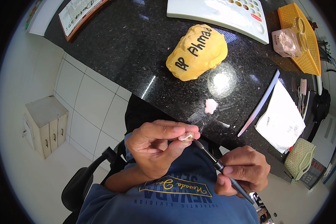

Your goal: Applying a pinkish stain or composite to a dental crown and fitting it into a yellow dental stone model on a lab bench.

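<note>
My left hand point(153, 149) pinches a small whitish, cream piece point(186, 137) between thumb and fingertips above my lap. My right hand point(244, 170) grips a dark-handled brush point(212, 158) with a pointed tip, which is at the right side of the piece; whether they touch, I cannot tell. Above my hands on the black speckled worktop lie a small pink star-shaped blob point(211, 106) with pale smears and a yellow putty lump point(196, 52) with black handwriting. A curved lilac file point(258, 102) lies to the right beside a folded white paper towel point(278, 121).
A white palette point(216, 16) is at the back, a framed sign point(72, 20) at the back left. A yellow basket point(310, 59) with a pinkish container point(285, 43) and a woven pouch point(298, 158) are right. A wooden cabinet point(44, 138) and chair armrest point(80, 181) are left.
</note>
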`<action>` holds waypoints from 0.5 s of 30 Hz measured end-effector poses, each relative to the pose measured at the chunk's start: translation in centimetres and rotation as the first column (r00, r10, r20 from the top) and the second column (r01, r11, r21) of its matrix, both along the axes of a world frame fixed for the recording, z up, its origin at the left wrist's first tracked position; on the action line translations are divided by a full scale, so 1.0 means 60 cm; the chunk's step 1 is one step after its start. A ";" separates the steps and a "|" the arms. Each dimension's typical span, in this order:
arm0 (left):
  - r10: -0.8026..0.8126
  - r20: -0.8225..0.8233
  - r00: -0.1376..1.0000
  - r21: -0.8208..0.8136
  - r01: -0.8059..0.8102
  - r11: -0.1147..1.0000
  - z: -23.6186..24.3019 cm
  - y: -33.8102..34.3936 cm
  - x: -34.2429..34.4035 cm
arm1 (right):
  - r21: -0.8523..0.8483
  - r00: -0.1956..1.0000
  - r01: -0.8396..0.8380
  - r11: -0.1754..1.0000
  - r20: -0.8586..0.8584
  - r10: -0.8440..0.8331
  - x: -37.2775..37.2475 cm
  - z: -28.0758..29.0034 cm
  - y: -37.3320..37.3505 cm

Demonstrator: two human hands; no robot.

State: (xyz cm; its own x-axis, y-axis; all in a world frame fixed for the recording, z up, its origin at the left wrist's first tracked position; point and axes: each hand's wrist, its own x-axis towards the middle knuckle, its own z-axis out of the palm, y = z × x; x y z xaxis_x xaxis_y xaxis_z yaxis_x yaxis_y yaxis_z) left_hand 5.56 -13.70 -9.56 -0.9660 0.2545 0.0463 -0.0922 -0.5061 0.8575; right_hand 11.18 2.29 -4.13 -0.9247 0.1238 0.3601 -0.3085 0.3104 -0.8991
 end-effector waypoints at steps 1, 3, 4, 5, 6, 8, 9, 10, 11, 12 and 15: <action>-0.022 -0.037 0.999 -0.071 0.020 0.997 -0.001 -0.002 -0.001 | 0.000 1.000 0.000 1.000 0.000 0.000 0.000 0.000 0.000; -0.047 -0.072 0.996 -0.142 0.037 0.989 -0.001 -0.002 -0.001 | 0.020 1.000 -0.002 1.000 0.005 0.002 -0.001 0.001 0.001; -0.047 -0.077 0.996 -0.150 0.035 0.988 -0.001 -0.002 -0.001 | 0.019 1.000 -0.002 1.000 0.005 0.001 -0.001 0.001 0.001; -0.046 -0.082 0.996 -0.158 0.032 0.987 -0.001 -0.002 -0.001 | 0.023 1.000 -0.002 1.000 0.005 0.002 -0.001 0.000 0.000; -0.045 -0.082 0.996 -0.159 0.032 0.987 -0.001 -0.002 -0.001 | 0.026 1.000 -0.004 1.000 0.006 0.003 -0.001 0.000 0.000; -0.044 -0.083 0.996 -0.171 0.029 0.985 -0.002 -0.003 0.000 | 0.023 1.000 -0.008 1.000 0.004 0.007 -0.001 0.000 0.001; -0.043 -0.083 0.996 -0.171 0.028 0.985 -0.002 -0.003 -0.001 | 0.022 1.000 -0.011 1.000 0.002 0.011 -0.001 0.001 0.002; -0.041 -0.088 0.995 -0.156 0.026 0.987 -0.003 -0.002 -0.001 | 0.022 1.000 -0.012 1.000 0.002 0.012 0.000 0.001 0.002; -0.038 -0.094 0.995 -0.141 0.025 0.990 -0.004 -0.002 -0.002 | 0.005 1.000 -0.008 1.000 0.006 0.008 0.001 0.002 0.003; -0.038 -0.094 0.995 -0.142 0.024 0.990 -0.003 -0.002 -0.002 | -0.011 1.000 -0.004 1.000 0.011 0.004 0.001 0.003 0.004; -0.019 -0.024 1.000 0.023 0.020 1.000 -0.003 -0.001 -0.001 | 0.007 1.000 -0.029 1.000 0.011 0.029 -0.001 0.005 0.006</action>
State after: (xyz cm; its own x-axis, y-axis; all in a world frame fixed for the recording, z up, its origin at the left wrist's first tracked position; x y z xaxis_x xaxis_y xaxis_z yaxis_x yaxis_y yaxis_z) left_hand 5.47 -13.78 -9.71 -0.9593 0.2721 0.0752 -0.0823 -0.5242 0.8476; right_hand 11.12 2.63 -3.84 -0.9316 0.0941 0.3510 -0.3080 0.3077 -0.9002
